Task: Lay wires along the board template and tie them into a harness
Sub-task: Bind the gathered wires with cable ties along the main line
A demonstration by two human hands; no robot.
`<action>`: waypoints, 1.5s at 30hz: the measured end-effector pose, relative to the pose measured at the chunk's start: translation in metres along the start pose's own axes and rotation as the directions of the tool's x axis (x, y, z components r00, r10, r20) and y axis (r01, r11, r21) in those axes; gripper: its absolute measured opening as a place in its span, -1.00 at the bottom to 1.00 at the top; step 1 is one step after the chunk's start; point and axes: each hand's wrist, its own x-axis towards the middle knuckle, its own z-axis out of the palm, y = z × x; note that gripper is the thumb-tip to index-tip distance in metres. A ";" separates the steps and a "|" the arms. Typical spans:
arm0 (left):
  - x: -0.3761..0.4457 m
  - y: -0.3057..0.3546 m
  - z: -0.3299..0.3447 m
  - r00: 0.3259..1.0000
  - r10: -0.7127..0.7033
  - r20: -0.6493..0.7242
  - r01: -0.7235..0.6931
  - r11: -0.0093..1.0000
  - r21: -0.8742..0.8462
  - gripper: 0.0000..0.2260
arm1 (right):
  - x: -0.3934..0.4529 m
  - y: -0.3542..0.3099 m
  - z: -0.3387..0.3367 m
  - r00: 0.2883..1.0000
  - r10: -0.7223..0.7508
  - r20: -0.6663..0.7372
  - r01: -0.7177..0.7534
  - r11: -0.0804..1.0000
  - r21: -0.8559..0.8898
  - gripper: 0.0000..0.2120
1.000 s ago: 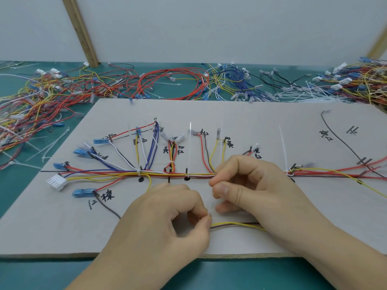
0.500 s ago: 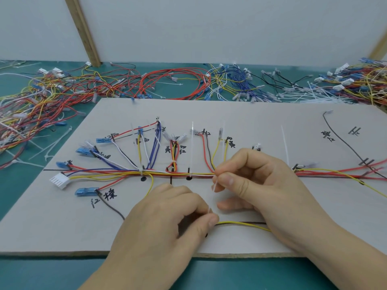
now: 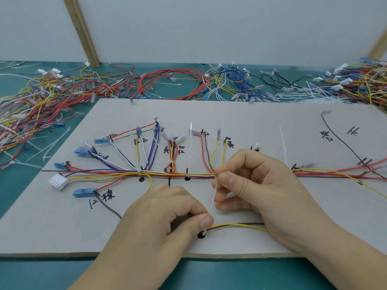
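Loose wires [image 3: 173, 80] and spare ties [image 3: 310, 95] litter the green bench [image 3: 25, 273] behind the board template [image 3: 52, 227]. On the board, the harness [image 3: 117, 174] runs left to right; the right hand [image 3: 257, 185] covers its middle, pinching a white cable tie [image 3: 213, 197]. The left hand [image 3: 165, 218] pinches the tie's lower end at a yellow-brown wire pair [image 3: 236, 225], hiding the tie's head

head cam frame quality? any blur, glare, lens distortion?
Head view: lighting soft and even, no glare on the pale grey template board, only faint shadows under the hands. Wide-angle bowing shows in the splayed wooden wall battens. The handwritten labels and blue plastic connectors read sharp; the thin white cable tie between the hands is slightly smeared.
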 end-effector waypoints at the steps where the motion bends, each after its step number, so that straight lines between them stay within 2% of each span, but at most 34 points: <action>1: 0.000 0.000 0.000 1.000 0.003 -0.002 -0.003 1.000 0.001 -0.71 | 0.000 0.000 0.000 1.000 0.004 -0.004 -0.004 1.000 0.004 -0.94; 5: 0.000 -0.002 0.000 1.000 0.003 -0.001 -0.003 1.000 0.005 -0.72 | 0.000 -0.002 0.001 1.000 0.020 -0.019 -0.020 1.000 0.024 -0.90; 9: 0.000 -0.003 0.002 1.000 0.024 0.003 -0.024 0.999 0.023 -0.72 | 0.002 -0.002 0.000 0.998 0.039 -0.054 -0.036 0.998 0.055 -0.70; 15: 0.002 -0.004 0.000 0.997 0.075 0.036 -0.076 0.996 0.038 -0.73 | 0.001 -0.002 0.000 0.990 0.066 -0.122 -0.053 0.993 0.105 -0.79; 19: 0.003 -0.003 -0.003 0.996 0.075 0.055 -0.079 0.995 0.065 -0.75 | 0.002 0.001 0.000 0.983 0.078 -0.165 -0.060 0.992 0.112 -0.78; 21: 0.000 -0.002 -0.003 0.997 0.066 0.038 -0.070 0.989 0.131 -0.76 | 0.003 -0.001 -0.001 0.987 0.077 -0.138 -0.062 0.992 0.110 -0.80; 25: -0.007 0.006 0.002 0.992 0.110 -0.063 -0.086 0.947 0.311 -0.79 | 0.003 -0.003 -0.003 0.998 0.063 0.021 -0.064 0.997 0.035 -0.94; 28: -0.009 0.009 0.010 0.982 0.122 -0.141 -0.068 0.937 0.342 -0.77 | 0.000 -0.003 -0.004 0.992 0.053 0.110 -0.044 0.996 -0.080 -0.84; 31: -0.010 0.008 0.013 0.978 0.102 -0.184 -0.040 0.948 0.316 -0.79 | -0.001 -0.002 -0.006 0.992 0.046 0.120 -0.034 0.995 -0.097 -0.74; 35: -0.010 0.005 0.012 0.978 0.118 -0.173 -0.063 0.954 0.295 -0.80 | -0.001 -0.002 -0.007 0.986 0.067 0.154 -0.047 0.990 -0.130 -0.77; 39: -0.010 0.004 0.010 0.982 0.125 -0.144 -0.082 0.958 0.275 -0.81 | -0.002 -0.005 -0.005 0.970 0.072 0.232 -0.032 0.985 -0.171 -0.94; 45: -0.009 0.002 0.004 0.988 0.136 -0.077 -0.115 0.967 0.228 -0.84 | -0.003 -0.004 0.000 0.975 0.045 0.217 0.002 0.978 -0.210 -0.94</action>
